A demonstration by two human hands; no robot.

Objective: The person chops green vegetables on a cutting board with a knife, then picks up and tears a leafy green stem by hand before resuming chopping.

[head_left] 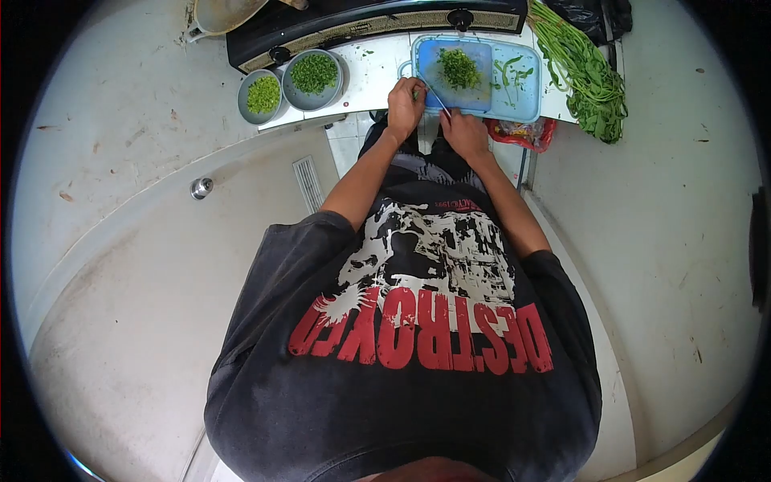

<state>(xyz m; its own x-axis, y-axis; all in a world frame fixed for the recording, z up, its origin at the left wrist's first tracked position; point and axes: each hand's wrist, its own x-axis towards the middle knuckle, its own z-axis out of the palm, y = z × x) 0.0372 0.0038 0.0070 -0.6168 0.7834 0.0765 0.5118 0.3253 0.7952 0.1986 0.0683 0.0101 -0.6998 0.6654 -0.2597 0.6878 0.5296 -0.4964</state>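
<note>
My right hand [464,135] is closed around the handle of a knife [438,99]. Its thin blade points up and left toward my other hand, over the left part of a blue cutting board [474,98]. At the board's lower left edge, my left hand [406,104] has its fingers curled in, with a bit of green showing between them. Chopped greens [458,69] lie in a pile on the board. Under the board is a light blue tray [528,100], and loose leaves [507,72] lie on its right part.
Two grey bowls hold chopped greens, a smaller one [262,96] and a larger one [313,79]. A stove [361,30] stands behind, with a pan [225,14] at upper left. Leafy greens [594,96] hang over the right edge. A red basket [534,138] sits below the tray.
</note>
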